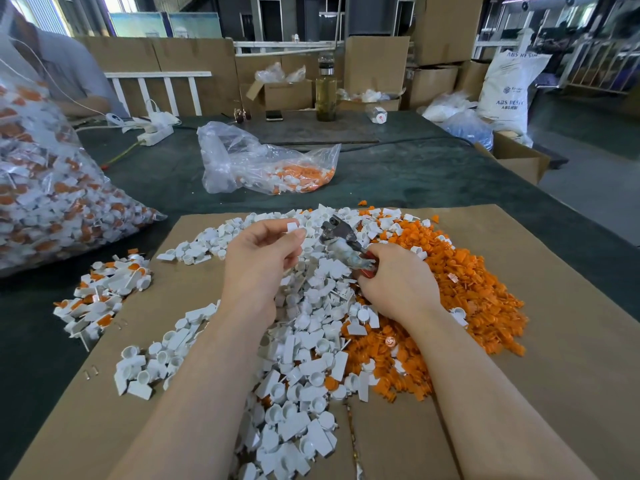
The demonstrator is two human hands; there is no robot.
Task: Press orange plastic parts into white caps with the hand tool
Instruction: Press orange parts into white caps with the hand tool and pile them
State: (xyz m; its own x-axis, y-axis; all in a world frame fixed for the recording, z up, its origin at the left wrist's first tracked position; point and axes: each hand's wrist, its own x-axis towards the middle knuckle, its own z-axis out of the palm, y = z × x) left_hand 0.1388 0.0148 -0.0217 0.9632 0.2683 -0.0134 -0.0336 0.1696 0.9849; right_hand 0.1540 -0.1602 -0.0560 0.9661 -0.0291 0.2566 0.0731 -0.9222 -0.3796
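Note:
My left hand [263, 258] pinches a single white cap [292, 226] between thumb and fingertips, lifted above the heap. My right hand [394, 282] grips the red handles of a grey metal hand tool [341, 242], whose head points up and left toward the cap, a short gap away. Below both hands lies a wide heap of white caps [304, 358] on a cardboard sheet [554, 375]. A heap of orange plastic parts [460, 299] spreads to the right of it, under my right wrist.
A small pile of joined white-and-orange pieces [104, 296] lies at the left. A big clear bag of such pieces [45, 188] stands far left, a smaller open bag [266, 168] behind. Another person's arm [79, 102], a power strip [156, 133] and a bottle [326, 95] sit at the table's far side.

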